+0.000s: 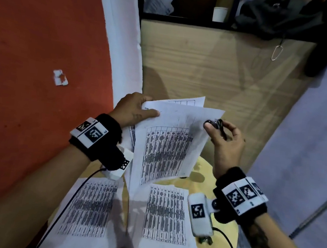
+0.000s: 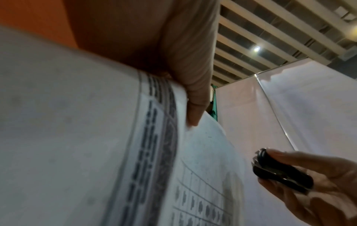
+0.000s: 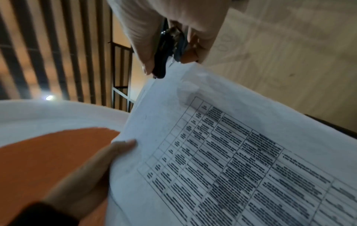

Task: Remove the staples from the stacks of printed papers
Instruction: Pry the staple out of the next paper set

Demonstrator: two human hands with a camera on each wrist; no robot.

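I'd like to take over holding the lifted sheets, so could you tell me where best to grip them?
Pinch the lifted sheets at their upper left corner, coming from the left as the left hand does. That leaves the right corner free for the staple remover in the right hand.

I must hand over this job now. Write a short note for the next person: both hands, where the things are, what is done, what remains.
Left hand: holds the lifted stack of printed papers at its top left corner, thumb on top.
Right hand: pinches the black staple remover at the stack's top right corner.
Two more paper stacks lie on the yellow round table below.
Done: cannot tell; no staple is visible.
Left: check the held corner and pull any staple, then check the others.
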